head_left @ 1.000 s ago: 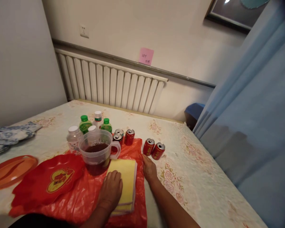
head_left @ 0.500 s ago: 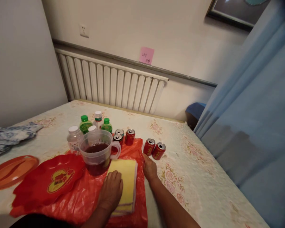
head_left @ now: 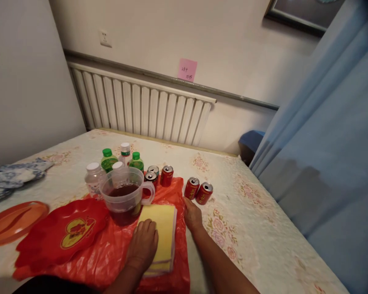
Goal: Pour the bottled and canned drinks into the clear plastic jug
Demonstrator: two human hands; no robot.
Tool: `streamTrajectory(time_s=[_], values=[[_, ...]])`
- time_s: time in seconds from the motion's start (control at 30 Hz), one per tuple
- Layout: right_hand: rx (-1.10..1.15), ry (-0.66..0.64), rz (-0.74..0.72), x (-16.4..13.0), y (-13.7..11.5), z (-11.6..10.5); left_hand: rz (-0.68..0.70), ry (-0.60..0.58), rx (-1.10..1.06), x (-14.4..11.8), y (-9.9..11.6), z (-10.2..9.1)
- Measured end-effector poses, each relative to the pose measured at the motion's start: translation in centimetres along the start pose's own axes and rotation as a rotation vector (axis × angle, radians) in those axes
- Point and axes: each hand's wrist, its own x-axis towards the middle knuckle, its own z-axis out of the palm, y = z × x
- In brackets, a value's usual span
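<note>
My left hand lies with its fingers flat on a stack of yellow sheets, which could be paper or cloth. Under the stack spreads a red plastic bag. At the bag's right edge, my right hand is closed with its fingertips on the plastic; part of its fingers is hidden. Just beyond it stand two red drink cans, both upright. A clear plastic jug of dark liquid stands left of the stack, its handle pointing right.
Several bottles with green or white caps, one a green-capped bottle, stand behind the jug. Another red can is beside two darker cans. A scalloped red tray and an orange lid lie left. A blue curtain hangs right.
The whole view has shifted very slightly. Both hands keep their places on the yellow stack and at the bag's edge.
</note>
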Motion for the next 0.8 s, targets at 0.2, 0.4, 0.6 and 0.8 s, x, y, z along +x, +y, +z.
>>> streamTrajectory(time_s=[0.2, 0.4, 0.6, 0.8], values=[[0.01, 0.094, 0.041, -0.2, 1.5, 0.9, 0.003, 0.008, 0.001, 0.0, -0.1, 0.3], [0.049, 0.13, -0.005, -0.6, 0.9, 0.7, 0.008, 0.01, 0.007, 0.0, -0.2, 0.5], [0.054, 0.098, -0.076, -0.8, -0.2, 0.0, 0.001, 0.01, 0.013, 0.0, -0.1, 0.4], [-0.009, 0.045, -0.096, -0.9, -0.2, 0.3, 0.003, 0.006, 0.02, 0.0, -0.2, 0.4]])
